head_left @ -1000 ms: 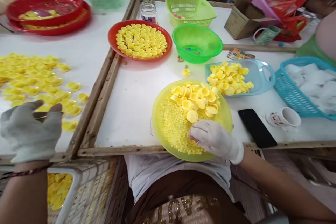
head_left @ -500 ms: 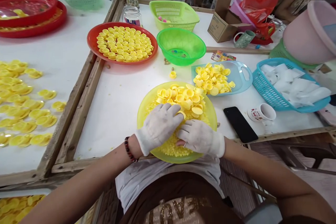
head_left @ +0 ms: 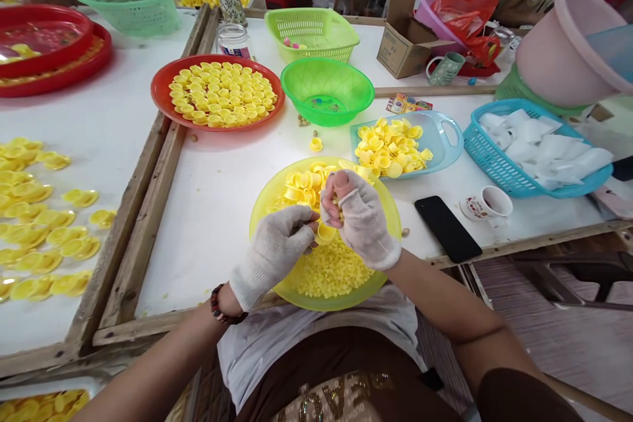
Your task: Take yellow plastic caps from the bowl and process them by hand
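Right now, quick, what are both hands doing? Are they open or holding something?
Left hand: closed, pinching a yellow cup at the fingertips.
Right hand: curled closed, holding some small yellow beads.

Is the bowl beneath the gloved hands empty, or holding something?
Not empty: the yellow bowl holds small yellow beads across its near side and heaped yellow cups toward its far side.

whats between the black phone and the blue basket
In the head view, a white printed mug sits between the black smartphone and the blue plastic basket.
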The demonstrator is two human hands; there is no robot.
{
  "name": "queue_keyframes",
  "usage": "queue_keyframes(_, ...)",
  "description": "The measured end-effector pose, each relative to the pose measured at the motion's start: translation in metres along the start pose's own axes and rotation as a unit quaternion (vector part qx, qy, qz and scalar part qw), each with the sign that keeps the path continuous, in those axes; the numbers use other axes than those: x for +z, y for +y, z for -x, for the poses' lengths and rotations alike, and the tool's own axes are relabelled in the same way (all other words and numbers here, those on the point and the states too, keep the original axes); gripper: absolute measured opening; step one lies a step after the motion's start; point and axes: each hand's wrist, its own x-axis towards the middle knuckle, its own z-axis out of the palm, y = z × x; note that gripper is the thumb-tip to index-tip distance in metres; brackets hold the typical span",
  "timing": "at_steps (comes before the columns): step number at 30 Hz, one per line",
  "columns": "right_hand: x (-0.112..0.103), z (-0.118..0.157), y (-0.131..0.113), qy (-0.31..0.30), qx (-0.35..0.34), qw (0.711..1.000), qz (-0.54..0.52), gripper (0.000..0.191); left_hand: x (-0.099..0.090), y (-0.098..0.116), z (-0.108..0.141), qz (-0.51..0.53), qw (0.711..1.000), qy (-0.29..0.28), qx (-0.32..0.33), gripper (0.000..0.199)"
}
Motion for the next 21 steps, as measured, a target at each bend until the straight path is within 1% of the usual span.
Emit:
queue_keyframes(2,0.005,-0.003,0.003,0.004,-0.023,1.000,0.011,0.040,0.001,0.002,0.000,0.024,1.000,-0.011,-0.014,0.014)
queue_keyframes(6,0.005,-0.006,0.009,0.003,-0.056,0.998,0.019,0.040,0.000,0.002,0.001,0.054,0.998,-0.020,-0.030,0.014)
queue_keyframes(9,0.002,-0.008,0.010,-0.001,-0.054,0.999,0.007,0.040,0.000,0.003,0.002,0.069,0.996,-0.005,-0.051,0.018)
queue_keyframes(11,-0.002,-0.007,0.008,0.004,-0.044,0.999,0.009,0.038,-0.002,0.003,0.003,0.074,0.996,0.006,-0.053,0.021)
queue_keyframes(13,-0.011,-0.002,0.005,0.009,-0.035,0.998,0.047,0.034,-0.005,0.003,0.005,0.077,0.996,0.017,-0.042,0.023)
queue_keyframes(15,-0.023,0.005,0.002,0.003,-0.034,0.989,0.142,0.030,-0.010,0.001,0.008,0.085,0.996,0.027,-0.032,0.025)
queue_keyframes(16,-0.030,0.010,0.001,-0.011,-0.037,0.977,0.212,0.029,-0.013,0.000,0.010,0.092,0.995,0.030,-0.030,0.026)
queue_keyframes(17,-0.036,0.015,0.001,-0.034,-0.045,0.956,0.289,0.028,-0.016,-0.002,0.012,0.102,0.994,0.032,-0.031,0.027)
queue_keyframes(18,-0.042,0.020,0.001,-0.063,-0.056,0.926,0.368,0.027,-0.019,-0.003,0.014,0.113,0.992,0.036,-0.034,0.027)
queue_keyframes(19,-0.047,0.025,0.002,-0.096,-0.070,0.887,0.447,0.026,-0.022,-0.005,0.017,0.124,0.991,0.042,-0.039,0.025)
queue_keyframes(21,-0.054,0.035,0.004,-0.168,-0.106,0.791,0.579,0.022,-0.031,-0.009,0.024,0.138,0.987,0.064,-0.050,0.022)
